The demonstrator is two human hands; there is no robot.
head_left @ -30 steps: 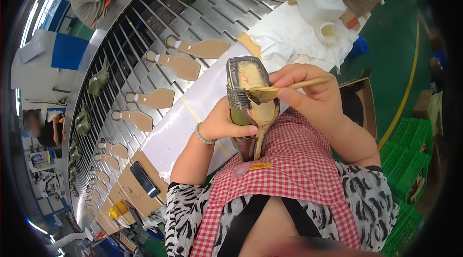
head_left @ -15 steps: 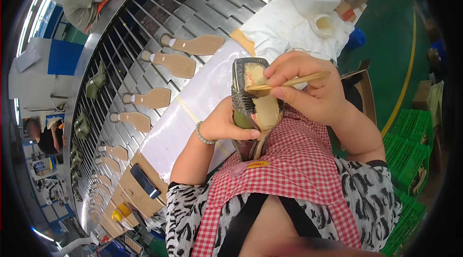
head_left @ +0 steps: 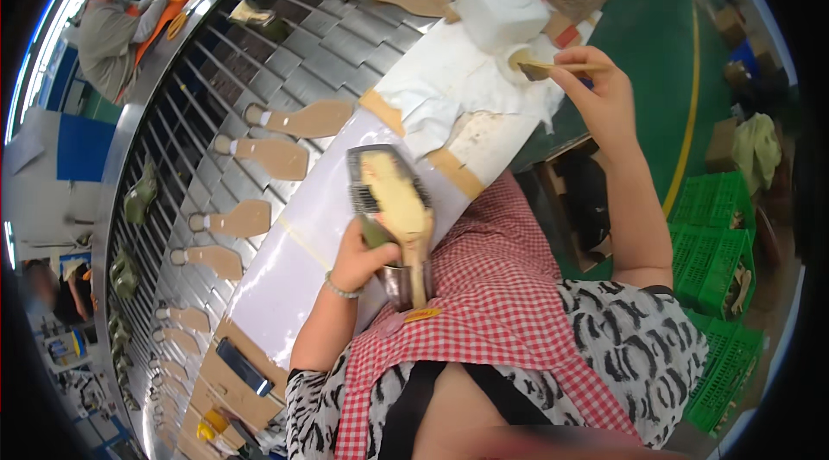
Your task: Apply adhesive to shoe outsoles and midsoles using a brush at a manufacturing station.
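Observation:
My left hand (head_left: 352, 263) is wrapped round a dark green shoe upper on a last (head_left: 395, 201), its underside turned up. That underside is pale, with dark gathered edges, and the heel end points toward my apron. Out to the right, my right hand (head_left: 603, 96) pinches the wooden handle of a brush (head_left: 579, 67). The dark brush head is at the mouth of a small pale cup (head_left: 519, 58), which lies among white cloth (head_left: 471, 72). Whether the bristles touch its inside I cannot tell.
Tan insoles (head_left: 313, 119) lie along a slatted metal conveyor (head_left: 298, 50) on the left, with more green uppers (head_left: 141, 194) beyond. A white block-shaped container (head_left: 501, 9) stands behind the cup. A phone (head_left: 244, 367) rests on cardboard. Green crates (head_left: 708, 240) are at right; another person (head_left: 112, 41) works far left.
My right hand has carried the brush away from the shoe's underside, up and right to the cup. My left hand has shifted the shoe left and slightly down, tilting it.

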